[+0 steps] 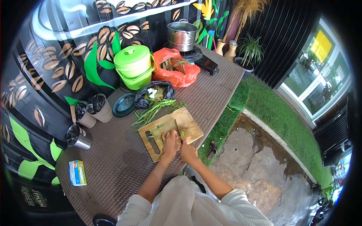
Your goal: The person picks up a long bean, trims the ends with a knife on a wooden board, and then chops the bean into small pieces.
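On the brown woven-pattern table lies a wooden cutting board (190, 121) with a slot handle. My right hand (187, 151) is closed on a knife (177, 125), whose blade points away from me over the board. Just left of the blade, my left hand (171, 141) has its fingers curled down on green stalks, which it mostly hides. Small chopped green pieces (183, 132) sit right of the blade. Long green leafy stalks (154, 112) lie beyond the board, beside a black plastic bag (141, 101) with greens in it.
Behind stand a green lidded container (132, 62), a red plastic bag (173, 77), a steel pot (182, 36) on a stove (205, 64) and a dark plate (124, 104). At left are utensil holders (101, 109) and a blue-white packet (77, 173). The table's edge (226, 103) runs along the right.
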Tool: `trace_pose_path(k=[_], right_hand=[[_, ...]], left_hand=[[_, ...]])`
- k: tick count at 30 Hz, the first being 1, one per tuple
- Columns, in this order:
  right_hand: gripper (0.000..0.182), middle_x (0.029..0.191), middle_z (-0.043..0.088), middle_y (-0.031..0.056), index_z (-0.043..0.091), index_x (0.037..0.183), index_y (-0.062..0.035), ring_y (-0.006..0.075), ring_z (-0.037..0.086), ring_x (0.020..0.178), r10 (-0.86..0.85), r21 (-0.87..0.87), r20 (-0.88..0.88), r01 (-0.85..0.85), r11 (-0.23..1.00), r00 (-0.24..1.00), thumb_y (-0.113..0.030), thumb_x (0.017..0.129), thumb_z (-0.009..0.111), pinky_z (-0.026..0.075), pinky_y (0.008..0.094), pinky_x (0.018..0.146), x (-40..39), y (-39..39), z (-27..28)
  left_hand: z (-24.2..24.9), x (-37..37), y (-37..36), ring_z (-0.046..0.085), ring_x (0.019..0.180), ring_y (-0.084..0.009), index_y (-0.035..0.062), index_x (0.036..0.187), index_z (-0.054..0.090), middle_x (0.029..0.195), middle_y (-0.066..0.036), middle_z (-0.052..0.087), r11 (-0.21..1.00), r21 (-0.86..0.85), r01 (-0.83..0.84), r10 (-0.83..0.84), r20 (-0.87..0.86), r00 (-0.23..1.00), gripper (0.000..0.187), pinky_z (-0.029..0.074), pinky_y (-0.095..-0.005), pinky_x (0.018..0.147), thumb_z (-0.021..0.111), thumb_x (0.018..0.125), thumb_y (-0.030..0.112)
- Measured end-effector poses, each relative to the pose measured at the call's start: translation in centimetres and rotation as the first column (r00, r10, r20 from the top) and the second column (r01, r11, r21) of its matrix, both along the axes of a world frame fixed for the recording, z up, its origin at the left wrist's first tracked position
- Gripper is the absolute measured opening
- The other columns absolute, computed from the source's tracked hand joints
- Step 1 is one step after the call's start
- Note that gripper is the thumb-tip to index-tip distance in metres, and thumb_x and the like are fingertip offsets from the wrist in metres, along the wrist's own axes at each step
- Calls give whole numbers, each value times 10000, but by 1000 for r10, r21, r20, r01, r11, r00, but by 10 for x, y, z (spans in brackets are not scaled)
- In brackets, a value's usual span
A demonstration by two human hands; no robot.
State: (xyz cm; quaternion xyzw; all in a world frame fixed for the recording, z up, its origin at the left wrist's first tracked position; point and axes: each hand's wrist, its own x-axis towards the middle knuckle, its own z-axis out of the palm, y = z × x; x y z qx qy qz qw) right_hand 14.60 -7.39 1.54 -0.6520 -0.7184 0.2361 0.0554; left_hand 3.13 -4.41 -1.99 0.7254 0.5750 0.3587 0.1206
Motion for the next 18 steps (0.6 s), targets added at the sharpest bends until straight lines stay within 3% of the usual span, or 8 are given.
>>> trace_pose_path(k=[2,9,14,18], right_hand=[[367,824,647,252,336,1181,20,415,648,784,-63,-28,43,64,998,997,-223,917,412,508,518,688,-7,-7,-4],[382,854,638,280,323,1194,31,420,645,809,-26,-59,-60,22,998,998,-204,910,425,514,497,705,1,4,0],[393,859,633,286,322,1172,43,422,641,807,-61,-74,-20,59,995,998,-235,920,437,512,494,689,-8,5,-2],[408,854,634,284,345,1171,43,413,644,797,-26,-5,-49,26,1000,998,-252,913,458,518,482,691,-6,4,-9]], left_hand=[[-7,0,1,514,867,-293,61,912,419,806,-93,528,1000,19,-2,2,8,1000,196,268,-445,933,559,783,10],[-1,0,-2,512,853,-301,55,876,424,778,-103,520,996,87,-14,11,33,999,158,280,-445,919,546,793,-1],[0,0,-3,508,866,-294,55,879,431,793,-107,519,997,72,-11,11,0,1000,135,294,-454,915,526,807,-9],[6,-2,-4,511,860,-295,57,869,430,793,-110,516,998,67,-6,4,25,1000,102,298,-460,911,520,834,22]])
